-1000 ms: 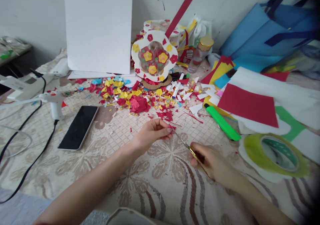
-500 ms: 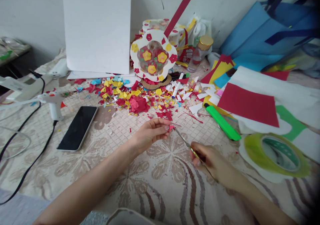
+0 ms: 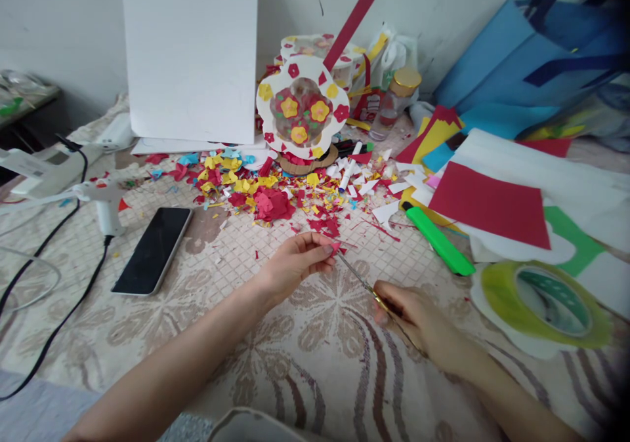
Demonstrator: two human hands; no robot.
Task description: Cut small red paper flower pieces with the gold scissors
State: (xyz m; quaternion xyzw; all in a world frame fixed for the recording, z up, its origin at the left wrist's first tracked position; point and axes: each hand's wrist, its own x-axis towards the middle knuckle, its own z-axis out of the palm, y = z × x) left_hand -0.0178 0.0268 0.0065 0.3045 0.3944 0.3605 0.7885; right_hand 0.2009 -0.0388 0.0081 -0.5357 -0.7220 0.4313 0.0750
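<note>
Between the thumb and fingers of my left hand (image 3: 300, 258) is a small red piece of paper (image 3: 335, 246). My right hand (image 3: 411, 314) is wrapped round the gold handle of a pair of scissors (image 3: 361, 279). The blade tips meet the edge of the red paper; whether the blades are apart or together is too small to tell. Both hands are above the patterned tablecloth (image 3: 275, 350). Beyond them lies a pile of red, yellow, blue and white paper scraps (image 3: 270, 202), with a flower-shaped decorated panel (image 3: 305, 130) standing behind it.
A phone (image 3: 152, 252) and a white glue gun (image 3: 105, 209) with a black cable lie left. To the right are a green cutter knife (image 3: 438, 240), a roll of tape (image 3: 497, 301) and red paper (image 3: 487, 206). A jar (image 3: 391, 111) and blue bag (image 3: 492, 55) stand at the back.
The scissors' tips and the red paper have shifted very slightly left. Both hands keep their holds, and everything else on the table stays in place.
</note>
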